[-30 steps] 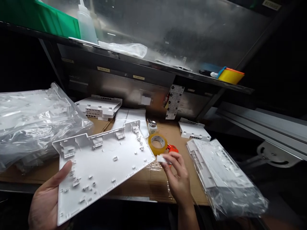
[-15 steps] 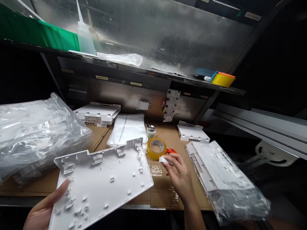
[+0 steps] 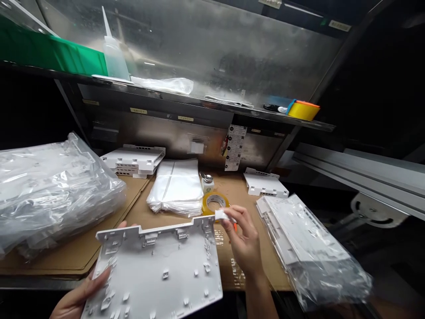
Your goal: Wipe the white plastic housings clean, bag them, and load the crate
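White plastic panel (image 3: 142, 274), notched edge (image 3: 166, 228), small raised clips (image 3: 165, 274), left hand (image 3: 79, 296) clasping it, right hand (image 3: 245, 241) pinching a white piece (image 3: 219, 215)

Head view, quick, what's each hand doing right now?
Left hand: closed, holding the white, flat moulded-plastic panel.
Right hand: closed, pinching a small white piece, material unclear.

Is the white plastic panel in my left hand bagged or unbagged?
Unbagged: the white plastic panel shows bare, without film, in your left hand.
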Demonstrator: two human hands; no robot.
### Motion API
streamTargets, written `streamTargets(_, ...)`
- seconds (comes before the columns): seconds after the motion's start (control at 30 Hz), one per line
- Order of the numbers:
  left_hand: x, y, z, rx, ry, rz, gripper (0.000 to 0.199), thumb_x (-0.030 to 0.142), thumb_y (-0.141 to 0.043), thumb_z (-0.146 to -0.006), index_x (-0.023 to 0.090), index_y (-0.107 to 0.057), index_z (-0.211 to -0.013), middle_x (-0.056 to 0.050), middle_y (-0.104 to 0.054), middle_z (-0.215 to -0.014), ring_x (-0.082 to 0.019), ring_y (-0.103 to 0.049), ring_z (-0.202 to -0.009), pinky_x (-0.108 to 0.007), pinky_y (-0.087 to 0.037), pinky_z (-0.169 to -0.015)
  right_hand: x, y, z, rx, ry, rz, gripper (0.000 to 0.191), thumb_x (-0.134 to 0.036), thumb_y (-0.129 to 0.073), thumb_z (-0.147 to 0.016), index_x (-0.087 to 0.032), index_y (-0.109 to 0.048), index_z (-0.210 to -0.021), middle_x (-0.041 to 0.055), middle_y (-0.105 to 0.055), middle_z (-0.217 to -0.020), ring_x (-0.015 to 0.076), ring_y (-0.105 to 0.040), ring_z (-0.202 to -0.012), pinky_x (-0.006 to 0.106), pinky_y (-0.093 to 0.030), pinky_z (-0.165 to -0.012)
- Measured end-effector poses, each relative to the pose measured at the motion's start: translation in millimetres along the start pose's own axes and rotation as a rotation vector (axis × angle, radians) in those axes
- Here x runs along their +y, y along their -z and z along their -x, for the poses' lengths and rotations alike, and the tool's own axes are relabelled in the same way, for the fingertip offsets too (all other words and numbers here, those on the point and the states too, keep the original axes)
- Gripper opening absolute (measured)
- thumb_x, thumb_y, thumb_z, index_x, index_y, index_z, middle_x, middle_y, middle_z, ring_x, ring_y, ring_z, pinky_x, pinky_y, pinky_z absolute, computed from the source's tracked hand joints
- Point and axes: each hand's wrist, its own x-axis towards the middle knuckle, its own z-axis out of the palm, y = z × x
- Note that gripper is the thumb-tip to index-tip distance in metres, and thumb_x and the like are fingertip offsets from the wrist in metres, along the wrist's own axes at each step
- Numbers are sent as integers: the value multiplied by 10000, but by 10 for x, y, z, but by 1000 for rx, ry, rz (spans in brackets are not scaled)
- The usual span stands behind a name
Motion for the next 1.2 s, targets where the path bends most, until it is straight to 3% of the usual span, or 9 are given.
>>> streamTargets(0.07,3,-180,134,35,-49,-118,1143,47,-752,-715,522,-152,-1564,19,-688,-1312,-430,-654,-1148,-616,-599,-917,66,29,9,-26,-5,97,229,-399,-607,-985,-321,-731,-1160,53,-633,-1141,211,-639,-1047,348,-558,-878)
streamTargets(0.2,-121,-706,238,76,-110,-157,1263,-69,-825,-582,420,-237,-1588,-92,-713,-1305,-447,-659,-1127,-569,-591,-938,22,-29,-61,50,-17,183,231,-412,-618,-972,-289,-743,-1121,73,-642,-1103,230,-644,-997,337,-569,-756)
streamTargets(0.3,-286,-1027,274,56,-169,-169,1247,-87,-838,-587,386,-261,-1587,-124,-743,-1254,-420,-704,-1067,-539,-605,-921,-310,-227,-102,-30,140,70,178,-343,-646,-966,-300,-734,-1114,56,-649,-1094,217,-639,-1031,347,-566,-848)
streamTargets(0.4,-446,-1223,301,-16,-209,-154,1135,24,-854,-692,407,-263,-1583,-113,-755,-1231,-387,-733,-1030,-527,-608,-924,-693,-465,-105,-90,363,-15,192,-251,-652,-960,-301,-716,-1134,44,-644,-1075,203,-629,-1037,347,-544,-893)
streamTargets(0.53,-538,-1325,299,-80,-240,-140,1044,119,-855,-744,441,-294,-1563,-79,-748,-1253,-368,-719,-1094,-521,-574,-986,-843,-589,-135,-60,480,32,257,-198,-631,-967,-301,-686,-1196,46,-633,-1069,203,-615,-1024,358,-523,-885)
streamTargets(0.77,-558,-1423,241,-183,-304,-155,866,237,-910,-692,447,-517,-1434,2,-665,-1403,-339,-576,-1330,-428,-434,-1161,-871,-418,-137,79,527,119,299,-161,-675,-924,-295,-680,-1191,63,-627,-1049,235,-615,-994,397,-521,-850)
streamTargets(0.9,-616,-1486,168,-198,-515,-271,671,327,-900,-711,403,-626,-1318,29,-564,-1512,-316,-437,-1451,-378,-325,-1228,-911,-356,-132,114,570,141,321,-156,-696,-899,-299,-692,-1186,62,-636,-1006,240,-631,-951,394,-527,-810)
streamTargets(1.03,-645,-1503,100,-184,-641,-387,593,316,-829,-795,368,-605,-1341,5,-484,-1577,-305,-394,-1475,-399,-224,-1268,-818,-308,-151,228,510,162,280,-168,-687,-911,-291,-705,-1162,69,-617,-1026,234,-629,-955,384,-534,-815)
streamTargets(1.2,-647,-1541,109,-218,-596,-336,591,293,-831,-787,351,-616,-1335,-11,-512,-1560,-314,-413,-1466,-378,-328,-1224,-879,-338,-127,140,533,103,299,-182,-678,-923,-302,-689,-1197,60,-621,-1039,224,-618,-976,364,-524,-828)
